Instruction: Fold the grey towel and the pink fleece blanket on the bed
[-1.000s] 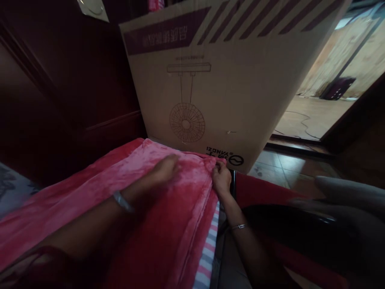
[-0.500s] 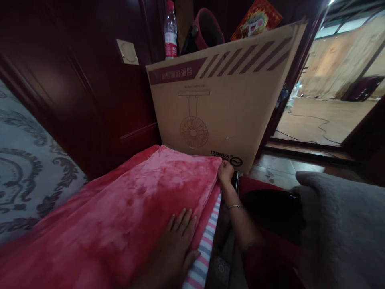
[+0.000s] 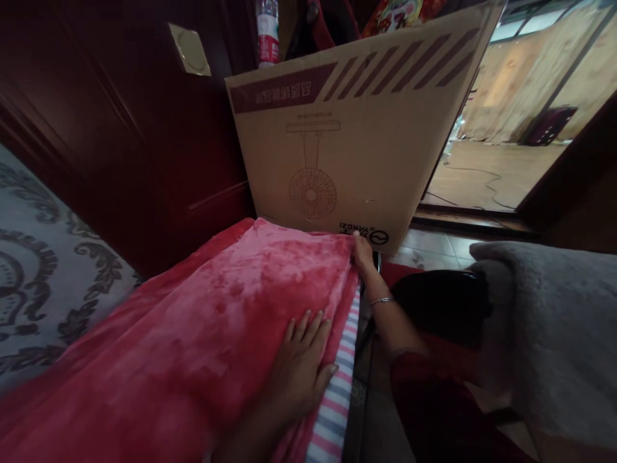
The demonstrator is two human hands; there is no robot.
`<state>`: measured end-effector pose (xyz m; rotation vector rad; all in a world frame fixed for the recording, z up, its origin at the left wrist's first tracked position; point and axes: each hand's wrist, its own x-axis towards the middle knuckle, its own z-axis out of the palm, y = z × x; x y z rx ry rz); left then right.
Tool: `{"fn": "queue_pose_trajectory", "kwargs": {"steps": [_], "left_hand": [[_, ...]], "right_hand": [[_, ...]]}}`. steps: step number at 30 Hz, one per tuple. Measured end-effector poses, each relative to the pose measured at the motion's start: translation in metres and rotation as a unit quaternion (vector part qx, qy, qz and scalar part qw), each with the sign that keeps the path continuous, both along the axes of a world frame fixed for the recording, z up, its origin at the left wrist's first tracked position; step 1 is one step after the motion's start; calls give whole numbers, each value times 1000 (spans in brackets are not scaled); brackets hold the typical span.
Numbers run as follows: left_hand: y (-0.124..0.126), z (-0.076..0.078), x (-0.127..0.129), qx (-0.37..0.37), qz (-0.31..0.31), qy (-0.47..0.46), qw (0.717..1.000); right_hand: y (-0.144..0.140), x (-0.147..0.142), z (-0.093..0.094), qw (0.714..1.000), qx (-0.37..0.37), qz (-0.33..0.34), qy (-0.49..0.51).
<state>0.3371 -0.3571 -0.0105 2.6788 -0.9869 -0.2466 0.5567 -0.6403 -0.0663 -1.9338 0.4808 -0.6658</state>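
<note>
The left hand (image 3: 301,366) lies spread flat on the folded red fleece blanket (image 3: 202,328). The right hand (image 3: 362,252) pinches the blanket's far corner, just below the cardboard fan box (image 3: 347,128).

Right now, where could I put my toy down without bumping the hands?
The wide middle of the red blanket, between the dark wood panel and the left hand, is bare. The blanket's far corner is crowded: the right hand grips it against the cardboard box. The floor tiles by the doorway show bare.
</note>
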Motion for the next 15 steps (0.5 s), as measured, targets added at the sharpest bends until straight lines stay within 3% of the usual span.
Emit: {"fn": "queue_pose_trajectory", "kwargs": {"steps": [9, 15], "left_hand": [[-2, 0, -5, -8, -16, -45, 999], [18, 36, -9, -53, -29, 36, 998]], "right_hand": [[12, -8, 20, 995, 8, -50, 89], [20, -24, 34, 993, -16, -52, 109]]}}
